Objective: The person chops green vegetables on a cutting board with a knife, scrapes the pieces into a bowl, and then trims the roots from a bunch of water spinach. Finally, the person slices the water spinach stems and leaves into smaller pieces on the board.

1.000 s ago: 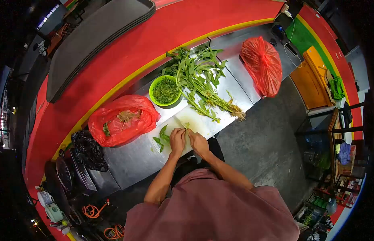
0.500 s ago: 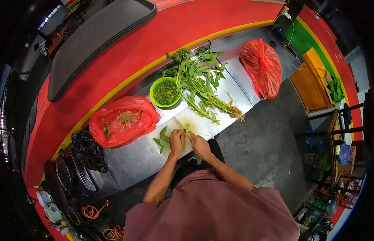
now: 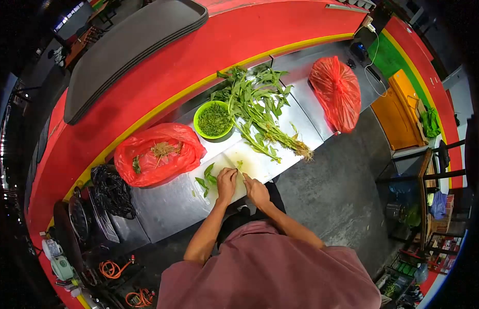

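Over a pale cutting board (image 3: 245,159), my left hand (image 3: 227,184) is closed, its fingers pressed together near small green pieces (image 3: 240,164). What it grips is too small to make out. Beside it, my right hand (image 3: 256,191) is closed round something thin that its fingers mostly hide. Green leaves (image 3: 208,178) lie just left of my left hand. Beyond the board stands a lime-green bowl (image 3: 212,119) filled with chopped greens. A pile of leafy stems with roots (image 3: 260,110) lies to the right of the bowl.
An open red bag (image 3: 159,154) with root scraps sits at the left, near a black plastic bag (image 3: 113,191). A tied red bag (image 3: 336,94) rests at the right of the metal table (image 3: 172,211). Behind runs a red wall (image 3: 249,33) with dark stacked trays (image 3: 134,49).
The view has shifted slightly. Both hands remain close together over the board, with only slight finger movement.
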`<state>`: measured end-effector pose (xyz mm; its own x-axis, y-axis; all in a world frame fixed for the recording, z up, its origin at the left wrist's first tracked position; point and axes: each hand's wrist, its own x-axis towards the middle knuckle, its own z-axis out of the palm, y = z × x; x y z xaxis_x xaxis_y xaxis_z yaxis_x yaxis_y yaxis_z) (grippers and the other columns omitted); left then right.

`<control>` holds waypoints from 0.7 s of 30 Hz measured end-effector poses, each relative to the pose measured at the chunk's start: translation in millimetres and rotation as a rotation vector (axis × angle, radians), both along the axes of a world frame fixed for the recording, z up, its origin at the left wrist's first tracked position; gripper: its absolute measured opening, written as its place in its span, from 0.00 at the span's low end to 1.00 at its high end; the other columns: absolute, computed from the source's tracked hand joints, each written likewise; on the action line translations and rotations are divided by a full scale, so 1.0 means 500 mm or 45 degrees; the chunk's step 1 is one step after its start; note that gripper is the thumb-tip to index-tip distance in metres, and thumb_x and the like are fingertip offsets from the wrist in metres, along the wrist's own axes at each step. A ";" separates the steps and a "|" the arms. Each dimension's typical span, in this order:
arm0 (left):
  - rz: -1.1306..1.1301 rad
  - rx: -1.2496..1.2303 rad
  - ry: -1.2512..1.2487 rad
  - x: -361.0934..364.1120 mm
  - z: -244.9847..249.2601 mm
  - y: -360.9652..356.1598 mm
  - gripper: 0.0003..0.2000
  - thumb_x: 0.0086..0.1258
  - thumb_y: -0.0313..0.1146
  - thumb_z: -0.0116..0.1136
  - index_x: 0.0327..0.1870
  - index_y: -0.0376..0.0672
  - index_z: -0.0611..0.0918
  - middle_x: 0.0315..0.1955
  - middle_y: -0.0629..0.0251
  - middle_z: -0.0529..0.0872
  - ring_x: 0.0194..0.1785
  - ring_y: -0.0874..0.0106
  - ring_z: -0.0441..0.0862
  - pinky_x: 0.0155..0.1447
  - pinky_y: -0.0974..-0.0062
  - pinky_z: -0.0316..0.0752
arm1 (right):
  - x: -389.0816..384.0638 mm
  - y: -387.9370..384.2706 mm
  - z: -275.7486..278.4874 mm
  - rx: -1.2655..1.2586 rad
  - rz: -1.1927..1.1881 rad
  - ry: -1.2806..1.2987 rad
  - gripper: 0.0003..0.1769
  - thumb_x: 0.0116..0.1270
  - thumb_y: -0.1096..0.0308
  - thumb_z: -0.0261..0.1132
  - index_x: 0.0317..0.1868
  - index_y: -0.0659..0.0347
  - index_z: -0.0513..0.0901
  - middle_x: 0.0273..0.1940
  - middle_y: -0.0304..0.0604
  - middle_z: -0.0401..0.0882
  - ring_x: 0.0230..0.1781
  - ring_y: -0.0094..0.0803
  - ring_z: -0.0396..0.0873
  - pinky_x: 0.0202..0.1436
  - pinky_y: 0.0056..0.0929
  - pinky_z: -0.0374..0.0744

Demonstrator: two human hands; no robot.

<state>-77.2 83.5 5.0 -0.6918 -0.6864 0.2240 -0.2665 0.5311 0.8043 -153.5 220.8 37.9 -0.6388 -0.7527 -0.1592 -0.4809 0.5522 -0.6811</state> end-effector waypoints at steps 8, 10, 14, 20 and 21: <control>-0.083 -0.042 -0.008 0.007 0.005 -0.008 0.07 0.64 0.21 0.63 0.41 0.35 0.88 0.37 0.54 0.85 0.43 0.55 0.83 0.49 0.61 0.77 | -0.004 -0.012 0.011 0.025 0.000 -0.082 0.22 0.80 0.57 0.54 0.68 0.53 0.76 0.37 0.65 0.83 0.37 0.65 0.83 0.44 0.57 0.81; -0.031 0.018 -0.003 0.003 -0.001 -0.005 0.07 0.64 0.21 0.63 0.41 0.35 0.88 0.38 0.55 0.86 0.44 0.54 0.83 0.50 0.61 0.77 | 0.002 -0.007 0.011 0.046 -0.005 -0.086 0.22 0.80 0.58 0.53 0.69 0.54 0.76 0.38 0.67 0.83 0.38 0.65 0.83 0.44 0.57 0.81; -0.049 -0.077 -0.020 0.011 0.001 0.000 0.07 0.67 0.22 0.62 0.43 0.33 0.88 0.36 0.52 0.85 0.42 0.54 0.83 0.50 0.63 0.77 | 0.006 -0.003 -0.002 -0.035 -0.012 -0.038 0.22 0.80 0.59 0.53 0.69 0.53 0.75 0.36 0.66 0.83 0.37 0.64 0.83 0.43 0.57 0.81; -0.014 0.011 0.014 0.010 -0.017 0.000 0.07 0.65 0.22 0.63 0.41 0.35 0.89 0.35 0.56 0.85 0.43 0.55 0.83 0.49 0.60 0.76 | 0.000 -0.009 0.009 0.027 0.000 -0.022 0.21 0.79 0.59 0.55 0.67 0.54 0.78 0.36 0.67 0.83 0.36 0.63 0.84 0.42 0.56 0.81; -0.017 -0.008 0.022 0.009 -0.016 -0.001 0.07 0.65 0.22 0.63 0.42 0.35 0.89 0.33 0.56 0.84 0.42 0.55 0.82 0.48 0.60 0.76 | 0.000 -0.006 0.007 0.009 -0.004 -0.045 0.21 0.79 0.58 0.55 0.68 0.53 0.77 0.37 0.67 0.83 0.37 0.63 0.84 0.42 0.56 0.81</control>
